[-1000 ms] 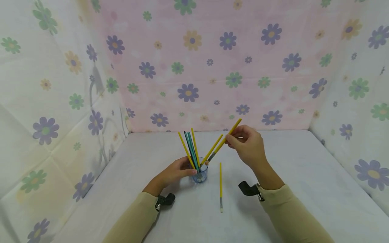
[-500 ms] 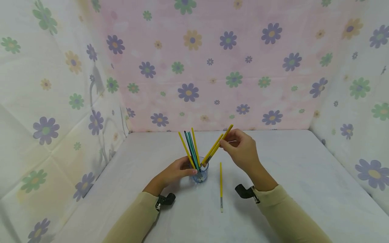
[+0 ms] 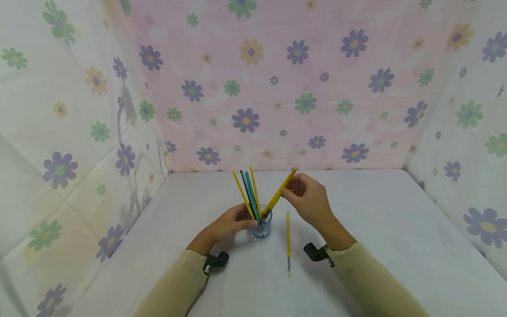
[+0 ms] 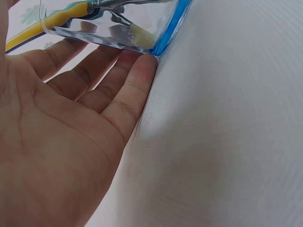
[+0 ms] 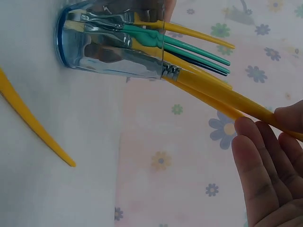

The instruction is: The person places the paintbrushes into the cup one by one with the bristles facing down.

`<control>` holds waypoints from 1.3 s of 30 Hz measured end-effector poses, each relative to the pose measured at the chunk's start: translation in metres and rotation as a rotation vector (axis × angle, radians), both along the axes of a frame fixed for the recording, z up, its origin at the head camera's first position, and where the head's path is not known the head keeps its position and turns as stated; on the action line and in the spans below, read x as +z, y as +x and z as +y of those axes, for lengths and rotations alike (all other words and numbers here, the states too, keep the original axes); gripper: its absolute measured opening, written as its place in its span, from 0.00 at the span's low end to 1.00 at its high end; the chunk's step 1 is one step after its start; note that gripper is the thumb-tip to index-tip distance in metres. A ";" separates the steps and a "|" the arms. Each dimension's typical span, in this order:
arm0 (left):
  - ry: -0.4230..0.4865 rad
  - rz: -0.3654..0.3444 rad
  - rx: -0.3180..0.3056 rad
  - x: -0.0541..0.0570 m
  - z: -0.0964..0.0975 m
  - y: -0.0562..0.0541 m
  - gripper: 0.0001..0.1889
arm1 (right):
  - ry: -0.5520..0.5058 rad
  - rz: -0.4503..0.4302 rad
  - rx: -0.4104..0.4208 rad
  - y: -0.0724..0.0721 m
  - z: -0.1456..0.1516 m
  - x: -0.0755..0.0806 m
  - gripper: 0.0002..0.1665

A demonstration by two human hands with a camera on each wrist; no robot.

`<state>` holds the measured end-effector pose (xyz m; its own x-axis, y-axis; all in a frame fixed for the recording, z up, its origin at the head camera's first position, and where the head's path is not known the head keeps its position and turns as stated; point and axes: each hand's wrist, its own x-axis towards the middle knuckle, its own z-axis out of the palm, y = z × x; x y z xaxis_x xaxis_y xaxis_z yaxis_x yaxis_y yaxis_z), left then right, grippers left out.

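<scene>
A clear glass cup [image 3: 264, 230] with a blue base stands upright on the table. It holds several paintbrushes, yellow, teal and dark, bristles down. My left hand [image 3: 227, 225] grips the cup from the left, fingers against its side in the left wrist view and thumb in front. At the cup's right, my right hand [image 3: 310, 200] pinches a thick yellow paintbrush [image 5: 218, 92] by its handle. That brush slants, its bristle end inside the cup, beside a thinner yellow brush [image 5: 206, 100]. Another yellow paintbrush [image 3: 288, 237] lies on the table to the right of the cup.
A white cloth covers the table [image 3: 376, 211]. Behind it hangs a pink flowered cloth [image 3: 269, 97], with white flowered cloth [image 3: 59, 132] along the left side and more on the right. A small black camera is strapped to each wrist.
My right hand has moved left and slightly down, lowering the thick yellow paintbrush into the cup. The left hand and cup have stayed put.
</scene>
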<state>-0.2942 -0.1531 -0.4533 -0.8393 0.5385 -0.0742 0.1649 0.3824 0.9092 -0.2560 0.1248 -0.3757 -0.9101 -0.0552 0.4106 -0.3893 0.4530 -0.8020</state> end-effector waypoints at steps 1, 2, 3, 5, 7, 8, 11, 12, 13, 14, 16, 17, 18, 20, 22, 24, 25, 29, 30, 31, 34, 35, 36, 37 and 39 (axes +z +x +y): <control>-0.001 -0.001 0.001 0.000 0.000 0.000 0.30 | 0.002 -0.008 -0.002 0.000 0.000 -0.001 0.10; -0.002 -0.001 0.002 0.000 0.000 0.000 0.30 | 0.002 -0.015 -0.001 -0.001 0.000 -0.001 0.10; -0.003 -0.002 0.003 0.000 0.000 0.000 0.31 | 0.002 -0.025 0.001 -0.001 0.000 -0.002 0.10; -0.006 -0.003 0.006 0.000 0.001 0.000 0.31 | 0.000 -0.045 0.009 -0.002 0.000 -0.003 0.10; -0.005 -0.004 0.008 0.001 0.001 0.001 0.31 | -0.004 -0.067 0.019 -0.002 -0.001 -0.004 0.10; -0.006 -0.004 0.009 0.001 0.001 0.001 0.31 | -0.006 -0.075 0.023 -0.003 -0.001 -0.005 0.10; -0.007 -0.001 0.012 0.002 0.001 0.001 0.31 | -0.018 -0.101 0.032 -0.004 -0.001 -0.007 0.11; -0.007 0.000 0.013 0.002 0.002 0.001 0.31 | -0.024 -0.110 0.037 -0.005 -0.001 -0.008 0.11; -0.007 0.002 0.012 0.002 0.002 0.002 0.30 | -0.029 -0.117 0.041 -0.005 -0.001 -0.008 0.11; -0.005 0.003 0.011 0.002 0.002 0.002 0.30 | -0.036 -0.122 0.046 -0.006 -0.001 -0.009 0.11; 0.001 0.004 0.007 0.003 0.002 0.003 0.29 | -0.053 -0.132 0.058 -0.007 -0.001 -0.009 0.12; 0.004 0.004 0.004 0.003 0.002 0.003 0.29 | -0.059 -0.135 0.063 -0.007 -0.001 -0.010 0.12; 0.007 0.005 0.001 0.003 0.002 0.003 0.29 | -0.062 -0.138 0.066 -0.007 -0.001 -0.010 0.11; 0.013 0.002 -0.002 0.004 0.002 0.004 0.28 | -0.067 -0.146 0.069 -0.008 -0.001 -0.011 0.11; 0.012 0.002 0.001 0.004 0.002 0.004 0.28 | -0.063 -0.162 0.067 -0.008 -0.002 -0.012 0.11; 0.010 -0.001 0.004 0.003 0.002 0.003 0.29 | -0.056 -0.178 0.065 -0.009 -0.003 -0.014 0.11; 0.009 -0.003 0.006 0.003 0.002 0.003 0.29 | -0.053 -0.184 0.064 -0.009 -0.004 -0.014 0.11; 0.006 -0.006 0.007 0.002 0.001 0.002 0.29 | -0.050 -0.193 0.063 -0.011 -0.006 -0.017 0.12; 0.006 -0.006 0.007 0.002 0.001 0.002 0.29 | -0.053 -0.195 0.063 -0.011 -0.006 -0.018 0.12; 0.007 -0.006 0.007 0.002 0.001 0.002 0.29 | -0.060 -0.198 0.063 -0.012 -0.006 -0.019 0.12; 0.011 -0.008 0.007 0.002 0.001 0.002 0.28 | -0.086 -0.205 0.063 -0.013 -0.005 -0.020 0.11; 0.013 -0.010 0.007 0.002 0.001 0.002 0.28 | -0.093 -0.207 0.063 -0.013 -0.005 -0.020 0.11; 0.014 -0.010 0.006 0.002 0.001 0.002 0.28 | -0.100 -0.209 0.063 -0.013 -0.005 -0.021 0.11; 0.015 -0.010 0.006 0.001 0.001 0.002 0.28 | -0.105 -0.209 0.064 -0.013 -0.004 -0.021 0.10; 0.014 -0.006 0.006 0.001 0.001 0.002 0.28 | -0.111 -0.210 0.065 -0.014 -0.004 -0.020 0.10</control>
